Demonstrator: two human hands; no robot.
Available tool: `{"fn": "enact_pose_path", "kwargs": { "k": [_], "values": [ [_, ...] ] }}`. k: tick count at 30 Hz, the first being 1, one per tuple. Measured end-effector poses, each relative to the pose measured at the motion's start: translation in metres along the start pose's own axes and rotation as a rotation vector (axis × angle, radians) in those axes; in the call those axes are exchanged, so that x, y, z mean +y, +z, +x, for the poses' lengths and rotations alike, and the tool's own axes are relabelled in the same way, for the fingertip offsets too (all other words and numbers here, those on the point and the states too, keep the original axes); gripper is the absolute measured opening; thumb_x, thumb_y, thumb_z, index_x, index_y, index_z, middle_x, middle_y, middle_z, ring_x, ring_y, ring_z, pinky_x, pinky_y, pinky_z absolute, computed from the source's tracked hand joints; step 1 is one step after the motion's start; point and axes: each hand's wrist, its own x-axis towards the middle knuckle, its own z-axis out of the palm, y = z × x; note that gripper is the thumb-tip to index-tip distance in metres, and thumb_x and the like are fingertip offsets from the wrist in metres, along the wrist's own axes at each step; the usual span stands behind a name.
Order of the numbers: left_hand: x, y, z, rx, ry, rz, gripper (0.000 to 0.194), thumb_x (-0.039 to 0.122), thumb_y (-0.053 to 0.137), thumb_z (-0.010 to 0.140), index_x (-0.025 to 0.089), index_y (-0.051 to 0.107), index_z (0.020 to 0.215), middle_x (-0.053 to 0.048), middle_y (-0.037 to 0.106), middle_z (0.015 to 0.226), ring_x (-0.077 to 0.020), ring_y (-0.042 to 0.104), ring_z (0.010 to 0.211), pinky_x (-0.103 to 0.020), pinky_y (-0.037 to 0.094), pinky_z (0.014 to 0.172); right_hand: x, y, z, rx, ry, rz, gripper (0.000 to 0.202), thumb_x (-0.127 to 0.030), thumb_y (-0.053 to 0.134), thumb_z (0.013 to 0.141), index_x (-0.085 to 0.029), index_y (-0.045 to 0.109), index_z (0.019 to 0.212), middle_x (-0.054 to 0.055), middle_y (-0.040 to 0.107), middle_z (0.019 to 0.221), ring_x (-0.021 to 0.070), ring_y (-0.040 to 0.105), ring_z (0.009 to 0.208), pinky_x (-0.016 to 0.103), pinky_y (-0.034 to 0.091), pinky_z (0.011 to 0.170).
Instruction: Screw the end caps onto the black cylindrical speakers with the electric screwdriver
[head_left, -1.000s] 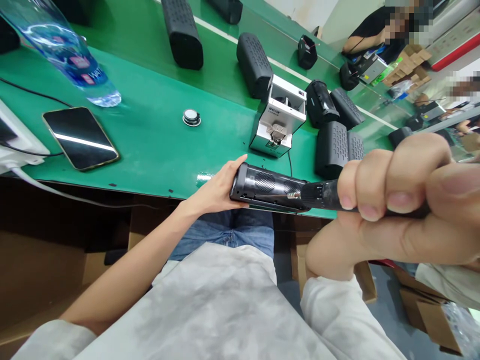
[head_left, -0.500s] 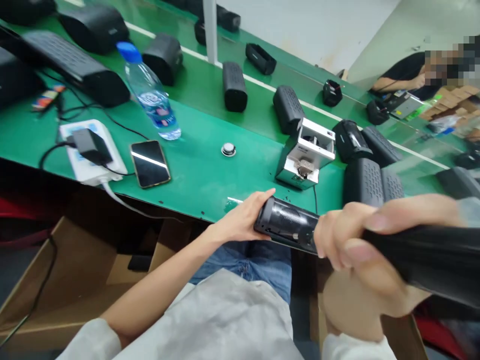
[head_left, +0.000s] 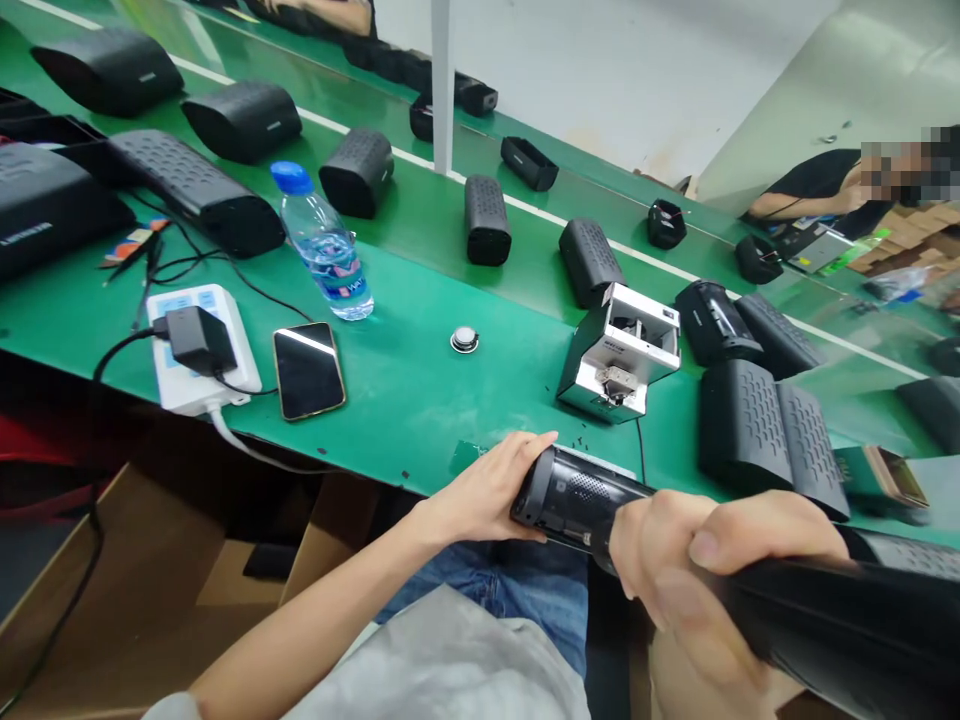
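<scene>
Left hand (head_left: 487,495) is cupping the near end of a glossy black cylindrical speaker body with a perforated grille (head_left: 574,495), fingers curled loosely round its end cap, at lower centre of the frame on the edge of the green matte bench (head_left: 405,380). Its long axis is running left to right, toward the right hand (head_left: 697,570), which is gripping a thick black electric screwdriver (head_left: 840,625), fist fully closed, tip hidden behind the fingers. A boxy white metal screw feeder (head_left: 619,350) is sitting just above the speaker.
</scene>
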Motion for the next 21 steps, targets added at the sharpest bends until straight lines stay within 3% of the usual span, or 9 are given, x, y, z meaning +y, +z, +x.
{"fn": "enact_pose_path", "kwargs": {
  "k": [6, 10, 13, 15, 18, 21],
  "values": [
    [0.003, -0.002, 0.001, 0.006, -0.02, -0.021, 0.142, 0.036, 0.105, 0.078, 0.037, 0.006, 0.18, -0.021, 0.047, 0.163, -0.0449, 0.055, 0.152, -0.065, 0.053, 0.123, 0.008, 0.002, 0.005, 0.005, -0.11, 0.035, 0.024, -0.009, 0.072, 0.095, -0.023, 0.062, 0.111, -0.009, 0.049, 0.065, 0.0066, 0.042, 0.041, 0.021, 0.037, 0.038],
    [0.003, -0.002, 0.001, 0.018, -0.032, -0.036, 0.143, 0.027, 0.105, 0.076, 0.038, 0.007, 0.179, -0.02, 0.048, 0.166, -0.0443, 0.054, 0.155, -0.067, 0.052, 0.126, -0.006, -0.013, 0.017, -0.052, -0.084, 0.037, 0.027, -0.01, 0.077, 0.091, -0.023, 0.068, 0.113, -0.008, 0.056, 0.062, 0.0086, 0.046, 0.039, 0.023, 0.043, 0.036],
    [0.003, -0.002, 0.0, 0.02, -0.016, -0.02, 0.143, 0.022, 0.104, 0.076, 0.038, 0.007, 0.18, -0.021, 0.046, 0.17, -0.0453, 0.051, 0.159, -0.067, 0.05, 0.128, -0.025, -0.035, 0.049, 0.136, -0.131, 0.052, 0.031, -0.008, 0.075, 0.087, -0.025, 0.07, 0.113, -0.012, 0.05, 0.057, 0.0065, 0.035, 0.034, 0.021, 0.037, 0.032],
    [0.002, -0.002, 0.0, 0.025, -0.011, -0.004, 0.142, 0.02, 0.103, 0.076, 0.037, 0.007, 0.18, -0.021, 0.045, 0.172, -0.0457, 0.05, 0.161, -0.067, 0.049, 0.13, -0.027, -0.051, 0.079, 0.287, -0.246, 0.007, 0.029, -0.007, 0.075, 0.081, -0.026, 0.068, 0.102, -0.013, 0.046, 0.056, 0.0068, 0.032, 0.034, 0.022, 0.034, 0.032],
    [0.002, -0.003, 0.0, 0.036, -0.019, 0.005, 0.143, 0.019, 0.104, 0.075, 0.037, 0.008, 0.18, -0.021, 0.044, 0.173, -0.0463, 0.049, 0.161, -0.067, 0.049, 0.13, -0.007, -0.072, 0.124, 0.464, -0.452, -0.145, 0.023, -0.013, 0.078, 0.083, -0.027, 0.06, 0.087, -0.012, 0.043, 0.054, 0.0098, 0.042, 0.037, 0.024, 0.035, 0.035],
    [0.003, -0.003, 0.0, 0.035, -0.028, 0.001, 0.143, 0.019, 0.104, 0.074, 0.037, 0.009, 0.179, -0.021, 0.045, 0.172, -0.0461, 0.051, 0.16, -0.067, 0.05, 0.129, 0.03, -0.083, 0.15, 0.483, -0.494, -0.231, 0.022, -0.019, 0.078, 0.09, -0.027, 0.058, 0.088, -0.012, 0.043, 0.054, 0.0113, 0.046, 0.038, 0.026, 0.04, 0.039]
  ]
}}
